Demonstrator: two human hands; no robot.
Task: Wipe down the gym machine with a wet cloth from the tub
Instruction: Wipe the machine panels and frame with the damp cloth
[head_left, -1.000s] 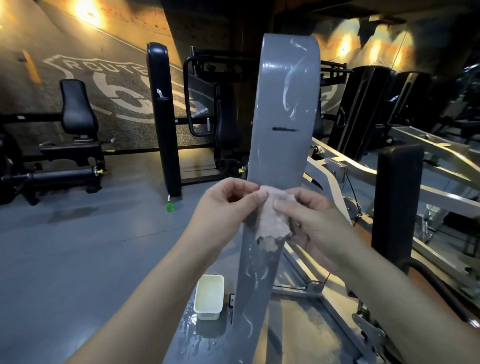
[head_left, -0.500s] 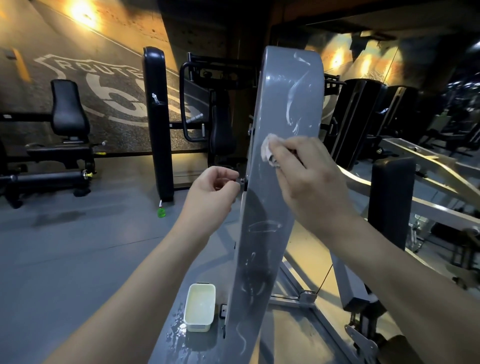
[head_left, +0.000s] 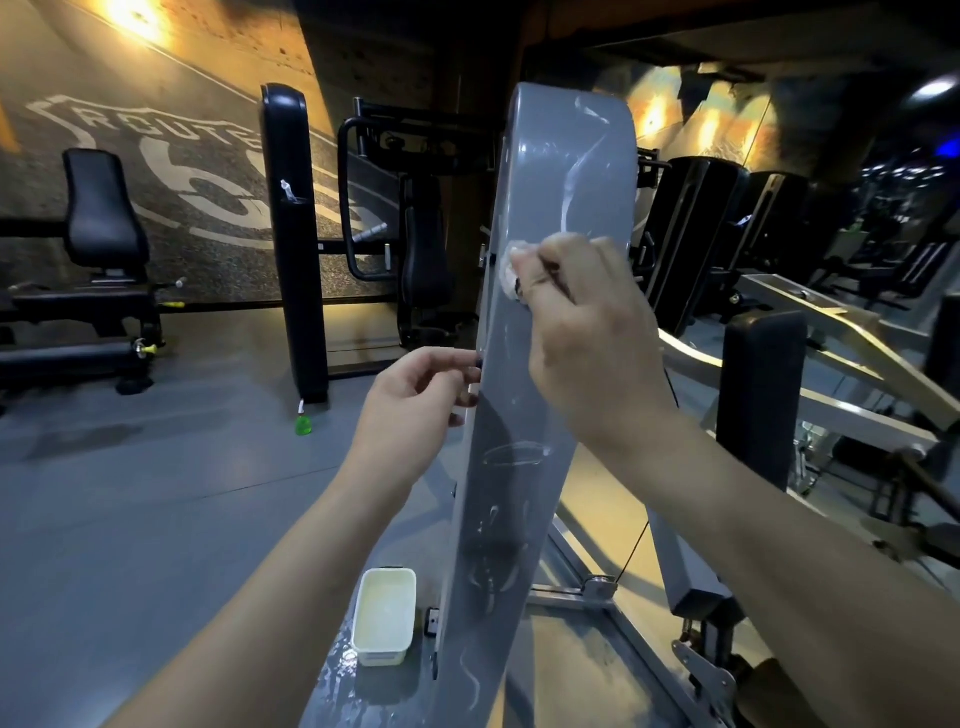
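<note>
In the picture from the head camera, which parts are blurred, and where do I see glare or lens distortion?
Head view: the right hand and the cloth it holds are smeared by motion, the left hand is sharper; head view: a warm lamp burns out at top left and wet streaks glint on the grey panel; head view: the wide lens bows the panel.

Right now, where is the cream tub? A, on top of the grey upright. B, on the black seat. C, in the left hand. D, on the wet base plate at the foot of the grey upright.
D: the tub sits low on the puddled base plate, just left of the grey upright, well below the right hand holding the cloth.
</note>
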